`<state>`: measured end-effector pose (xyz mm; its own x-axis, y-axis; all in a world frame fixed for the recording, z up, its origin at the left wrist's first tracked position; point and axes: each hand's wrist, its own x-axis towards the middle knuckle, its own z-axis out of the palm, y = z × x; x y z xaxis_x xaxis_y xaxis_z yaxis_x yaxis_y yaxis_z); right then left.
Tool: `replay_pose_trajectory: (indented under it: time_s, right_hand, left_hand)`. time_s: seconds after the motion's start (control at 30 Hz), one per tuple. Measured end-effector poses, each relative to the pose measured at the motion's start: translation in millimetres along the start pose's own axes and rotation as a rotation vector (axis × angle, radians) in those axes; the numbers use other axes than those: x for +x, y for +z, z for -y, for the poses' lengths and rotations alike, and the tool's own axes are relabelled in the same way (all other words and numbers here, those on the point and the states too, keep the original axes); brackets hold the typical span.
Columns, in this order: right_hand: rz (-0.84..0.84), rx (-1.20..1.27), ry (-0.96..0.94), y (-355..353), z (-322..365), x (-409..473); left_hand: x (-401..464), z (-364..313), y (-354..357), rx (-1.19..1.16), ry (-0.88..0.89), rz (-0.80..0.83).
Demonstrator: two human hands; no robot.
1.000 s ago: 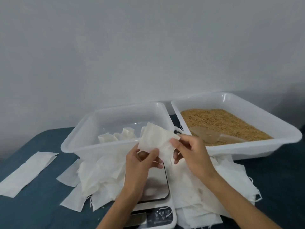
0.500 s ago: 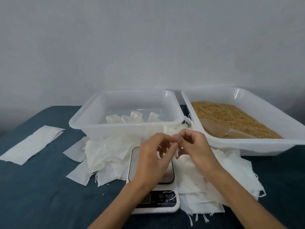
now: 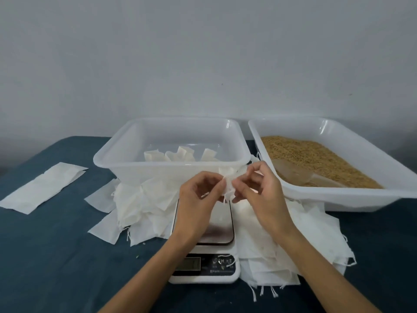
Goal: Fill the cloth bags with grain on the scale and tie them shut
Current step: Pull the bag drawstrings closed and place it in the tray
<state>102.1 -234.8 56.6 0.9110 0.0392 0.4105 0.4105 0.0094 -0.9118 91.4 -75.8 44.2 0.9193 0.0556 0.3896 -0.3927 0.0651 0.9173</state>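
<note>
A: State the condition of both hands.

B: The left hand (image 3: 198,199) and the right hand (image 3: 259,188) meet above the scale (image 3: 204,258). Both pinch one small white cloth bag (image 3: 230,184) between thumb and curled fingers. The bag is bunched and held clear of the scale's metal platform.

A: Location of the scale?

B: At the near edge of the blue table (image 3: 56,256), centre. Its dark front panel carries a display and button markings; the writing is too blurred to read.

A: Location of the grain?

B: The grain (image 3: 316,159) fills the white tray (image 3: 338,199) at the far right of the table. A clear plastic scoop (image 3: 295,172) lies on the grain at the tray's near-left side.

A: Other containers?

B: A translucent tub (image 3: 126,159) stands at the far centre, just beside the tray. Several filled bags (image 3: 180,154) sit inside it.

A: Remaining stock?

B: A pile of empty bags (image 3: 140,206) lies left of the scale, partly under the tub. A second pile (image 3: 304,249) lies right of the scale, reaching under the tray. One flat white cloth piece (image 3: 42,186) lies apart, towards the left edge.
</note>
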Motion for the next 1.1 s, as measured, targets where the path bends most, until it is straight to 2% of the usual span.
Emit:
replay_pose_trajectory:
  time_s: [0.13, 0.23, 0.3, 0.43, 0.5, 0.57, 0.63, 0.7, 0.8, 0.97, 1.1]
  right_hand:
    - [-0.002, -0.433, -0.339, -3, -4, -1]
    - [0.008, -0.585, -0.413, -3, -8, -1]
    - [0.031, -0.523, -0.312, -1, -6, -3]
    - [0.105, -0.188, -0.009, 2, 2, -2]
    - [0.067, -0.143, -0.022, -2, 3, 0]
    - [-0.002, -0.067, -0.028, -6, 3, 3]
    - [-0.05, 0.013, 0.035, -11, 1, 5]
    - [-0.038, 0.077, 0.09, -13, 1, 5]
    - [-0.002, 0.063, 0.037, -12, 1, 4]
    - [-0.184, -0.198, -0.126, -12, -5, 4]
    - [-0.186, -0.07, -0.082, -13, -4, 2]
  left_hand:
    - [1, -1, -1, -0.041, 0.026, -0.064]
    - [-2, 0, 1, 0.018, 0.045, -0.05]
    - [-4, 0, 2, 0.099, 0.079, -0.028]
    - [-10, -4, 7, 0.31, 0.22, 0.093]
    - [-11, -4, 8, 0.334, 0.262, 0.088]
    - [-9, -3, 6, 0.298, 0.249, 0.003]
    - [-6, -2, 3, 0.221, 0.161, -0.06]
    - [-2, -4, 0, 0.147, 0.008, -0.028]
    - [1, -3, -3, -0.002, -0.131, 0.029]
    - [4, -2, -8, 0.023, -0.094, -0.056]
    - [5, -3, -7, -0.025, -0.083, -0.086]
